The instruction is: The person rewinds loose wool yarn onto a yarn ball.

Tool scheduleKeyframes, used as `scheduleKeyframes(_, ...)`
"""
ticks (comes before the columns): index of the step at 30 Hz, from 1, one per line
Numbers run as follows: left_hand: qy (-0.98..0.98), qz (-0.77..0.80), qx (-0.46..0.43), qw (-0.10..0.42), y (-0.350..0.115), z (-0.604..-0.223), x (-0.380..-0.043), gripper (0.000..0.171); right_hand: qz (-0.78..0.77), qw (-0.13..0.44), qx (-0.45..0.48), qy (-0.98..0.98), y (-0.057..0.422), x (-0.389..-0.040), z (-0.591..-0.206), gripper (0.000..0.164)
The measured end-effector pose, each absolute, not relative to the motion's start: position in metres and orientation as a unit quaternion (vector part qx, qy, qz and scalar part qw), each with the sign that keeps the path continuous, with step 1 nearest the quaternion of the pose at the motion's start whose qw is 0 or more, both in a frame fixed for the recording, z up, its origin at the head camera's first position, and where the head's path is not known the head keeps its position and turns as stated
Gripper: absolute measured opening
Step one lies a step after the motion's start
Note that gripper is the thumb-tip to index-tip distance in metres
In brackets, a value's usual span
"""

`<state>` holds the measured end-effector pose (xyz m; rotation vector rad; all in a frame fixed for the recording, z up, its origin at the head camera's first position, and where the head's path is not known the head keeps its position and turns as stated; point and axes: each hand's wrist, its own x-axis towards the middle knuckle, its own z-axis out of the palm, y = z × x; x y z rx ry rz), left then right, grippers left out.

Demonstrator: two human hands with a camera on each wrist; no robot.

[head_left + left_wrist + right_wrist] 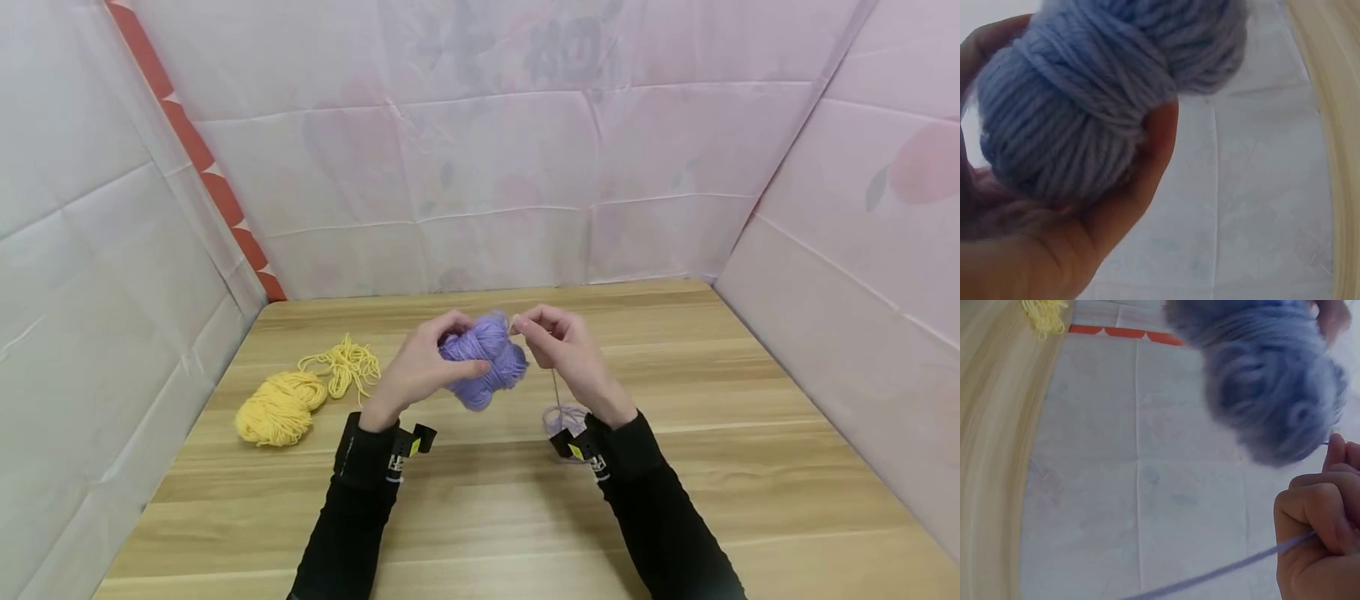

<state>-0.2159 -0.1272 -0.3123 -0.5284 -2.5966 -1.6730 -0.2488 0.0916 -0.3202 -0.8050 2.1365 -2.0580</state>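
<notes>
Purple yarn bundle held up between two hands above the counter.
The bundle is lumpy and lobed, its soft, thick strands wound in several directions; a band of diagonal wraps cinches its middle, with plump, rounded ends bulging either side and small loops showing on one end. The left hand grips it, fingers and thumb curled around, while the right hand pinches a purple strand just beside it. That strand hangs down toward loose purple loops lying on the counter, partly hidden by the right wrist.
</notes>
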Motion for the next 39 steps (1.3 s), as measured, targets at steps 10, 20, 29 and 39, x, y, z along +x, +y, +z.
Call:
scheduleKeyframes(10, -0.794, -0.589, -0.069, 0.129, -0.124, -0.318, -0.220, 0.043, -0.593, -0.023, -0.369, 0.715, 0.084, -0.231, -0.318, 0.017)
scheduleKeyframes(20, -0.624, -0.762, -0.079, 0.154, -0.126, -0.314, -0.218, 0.031, -0.562, 0.018, -0.410, 0.718, 0.078, -0.226, -0.322, 0.016)
scheduleKeyframes(29, -0.528, -0.836, -0.129, 0.078, -0.126, -0.308, -0.212, 0.026, -0.545, 0.063, -0.403, 0.733, 0.076, -0.237, -0.331, 0.017)
scheduleKeyframes(39, -0.564, -0.795, -0.218, -0.048, -0.132, -0.306, -0.207, 0.045, -0.563, 0.129, -0.344, 0.740, 0.098, -0.249, -0.330, 0.012)
